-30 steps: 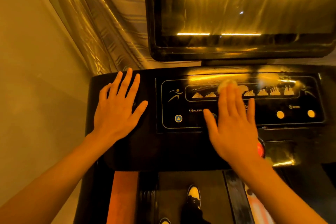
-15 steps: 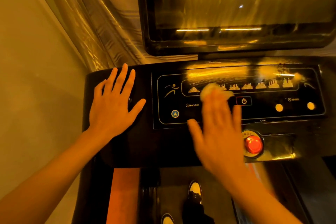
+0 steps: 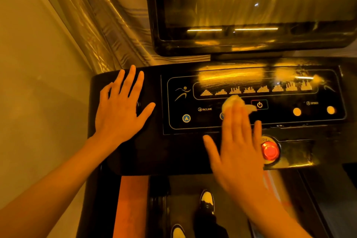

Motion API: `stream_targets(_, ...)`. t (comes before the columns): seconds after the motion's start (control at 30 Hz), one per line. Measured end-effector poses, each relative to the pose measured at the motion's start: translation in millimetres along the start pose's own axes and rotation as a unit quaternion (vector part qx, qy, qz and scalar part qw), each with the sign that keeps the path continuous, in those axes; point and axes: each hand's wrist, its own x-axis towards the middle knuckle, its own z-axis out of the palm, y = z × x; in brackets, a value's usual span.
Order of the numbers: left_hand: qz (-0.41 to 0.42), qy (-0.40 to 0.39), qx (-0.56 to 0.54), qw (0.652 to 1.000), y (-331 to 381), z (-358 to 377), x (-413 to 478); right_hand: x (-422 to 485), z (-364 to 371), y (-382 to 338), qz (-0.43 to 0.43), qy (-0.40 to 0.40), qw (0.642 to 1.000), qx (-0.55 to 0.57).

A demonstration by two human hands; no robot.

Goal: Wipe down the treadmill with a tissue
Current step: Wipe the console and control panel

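The treadmill's black control console [image 3: 193,152] fills the middle of the view, with a printed panel of program icons, an incline button and a power symbol. My right hand [image 3: 239,150] lies flat on the panel's lower middle, fingers spread and blurred with motion, pressing a crumpled white tissue [image 3: 234,102] under its fingertips just left of the power symbol. Only the tissue's front edge shows past the fingers. My left hand [image 3: 121,108] rests flat and spread on the console's bare left end, holding nothing.
A red round stop button [image 3: 270,150] sits just right of my right hand. A dark glossy screen [image 3: 251,6] stands above the console. A curtain [image 3: 100,25] and a wall lie to the left. My shoes [image 3: 206,201] stand on the treadmill belt below.
My right hand has slid the tissue down and to the left, from the row of program icons to the panel's lower middle. The left hand has stayed in place.
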Motion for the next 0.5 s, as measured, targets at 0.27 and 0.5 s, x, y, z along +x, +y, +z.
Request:
stream_targets(0.27, -0.002, -0.005, -0.005, 1.000, -1, 1, 0, 20, 7, -94, -0.141, -0.025, 0.987, 0.079)
stream_targets(0.5, -0.002, -0.003, -0.008, 1.000, -2, 3, 1, 75, -23, -6, 0.009, -0.013, 0.999, 0.046)
